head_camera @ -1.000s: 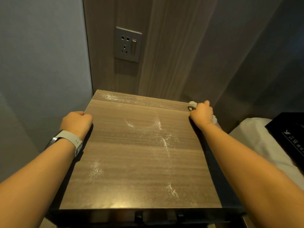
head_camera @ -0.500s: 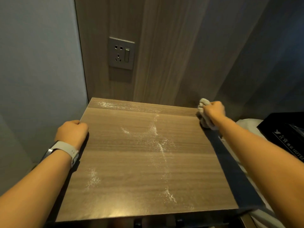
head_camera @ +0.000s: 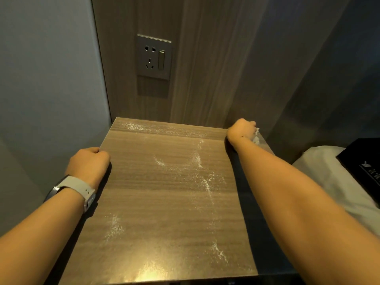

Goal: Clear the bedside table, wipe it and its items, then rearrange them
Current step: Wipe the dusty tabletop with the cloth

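Wiping stage: worktop cleared, top not yet clean.

Your right hand [head_camera: 242,130] is curled round a pale cloth [head_camera: 256,137] at the far right corner of the bedside worktop [head_camera: 168,202]; your left hand [head_camera: 88,164], fingers curled, grips its left edge, apparently to steady it. Nothing stands on the worktop, so clearing looks done. White streaks [head_camera: 202,175] across the top suggest wiping is unfinished. A dark box [head_camera: 362,161] lies on the bed [head_camera: 329,177] beside it; rearranging remains.

Browns, greys and white streaks

We see a brown, horizontally wood-grained surface [head_camera: 164,202] streaked with white smears, a grey socket plate [head_camera: 154,56] on striped brown panelling, a white cloth [head_camera: 256,136], a pale grey watch strap [head_camera: 79,188] and a black box [head_camera: 364,161].
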A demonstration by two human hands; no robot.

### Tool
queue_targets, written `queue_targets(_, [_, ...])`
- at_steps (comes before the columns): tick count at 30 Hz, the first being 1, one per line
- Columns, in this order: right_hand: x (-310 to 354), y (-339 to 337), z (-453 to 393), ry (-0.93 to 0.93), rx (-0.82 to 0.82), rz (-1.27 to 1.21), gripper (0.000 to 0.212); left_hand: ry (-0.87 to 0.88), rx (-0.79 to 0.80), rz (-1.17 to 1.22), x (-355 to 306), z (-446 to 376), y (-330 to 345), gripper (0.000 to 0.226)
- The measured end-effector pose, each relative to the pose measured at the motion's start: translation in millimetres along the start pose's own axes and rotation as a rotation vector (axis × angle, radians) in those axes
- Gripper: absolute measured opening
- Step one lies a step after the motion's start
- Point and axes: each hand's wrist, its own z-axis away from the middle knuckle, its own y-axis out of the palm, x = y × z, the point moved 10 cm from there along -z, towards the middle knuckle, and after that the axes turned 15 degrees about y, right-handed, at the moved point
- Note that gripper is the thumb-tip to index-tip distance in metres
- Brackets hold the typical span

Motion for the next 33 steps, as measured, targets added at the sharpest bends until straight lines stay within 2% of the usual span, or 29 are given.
queue_targets(4, [42.9, 15.6, 51.0, -0.171, 0.070, -0.041, 0.027, -0.017, -0.021, 0.058, -6.2, 6.2, -3.4, 0.025])
queue_targets(7, [64.9, 24.3, 81.3, -0.352, 0.230, -0.112, 0.024, -0.033, -0.038, 0.079, -8.4, 9.4, -6.8, 0.029])
queue_targets(9, [59.4, 18.8, 79.3, -0.368, 0.386, -0.233, 0.019, -0.024, -0.020, 0.067, -7.7, 9.6, -6.1, 0.029])
queue_targets(10, [50.0, 11.2, 68.3, -0.330, 0.415, -0.303, 0.019, -0.022, -0.007, 0.052, -6.5, 9.6, -5.9, 0.028])
queue_targets(12, [17.7, -10.5, 29.6, -0.207, 0.333, -0.409, 0.022, -0.032, 0.011, 0.030, -3.4, 8.8, -6.6, 0.026])
queue_targets(14, [-22.0, -28.1, -10.1, -0.098, 0.225, -0.403, 0.028, -0.034, 0.030, 0.023, -0.8, 8.6, -6.8, 0.030])
queue_targets(16, [-63.0, -34.2, -43.3, 0.009, 0.164, -0.269, 0.032, -0.026, 0.040, 0.017, 0.1, 9.2, -7.0, 0.034])
queue_targets(18, [-93.4, -23.3, -60.2, 0.103, 0.193, -0.150, 0.046, -0.036, 0.032, 0.012, 1.9, 11.4, -7.9, 0.034])
queue_targets(20, [-101.2, -11.2, -53.2, 0.092, 0.257, -0.134, 0.052, -0.033, 0.008, 0.019, 1.7, 14.4, -8.8, 0.038])
queue_targets(24, [-106.6, -11.3, -44.4, 0.047, 0.160, -0.111, 0.047, -0.033, -0.022, 0.006, -2.4, 20.1, -11.3, 0.037])
queue_targets(28, [-117.5, -12.2, -42.1, 0.020, 0.156, -0.125, 0.044, 0.003, -0.021, -0.001, -6.8, 20.9, -12.3, 0.038])
queue_targets(33, [-88.2, -21.9, -42.6, 0.008, 0.114, -0.057, 0.038, -0.002, -0.042, 0.000, -3.5, 18.4, -11.1, 0.042])
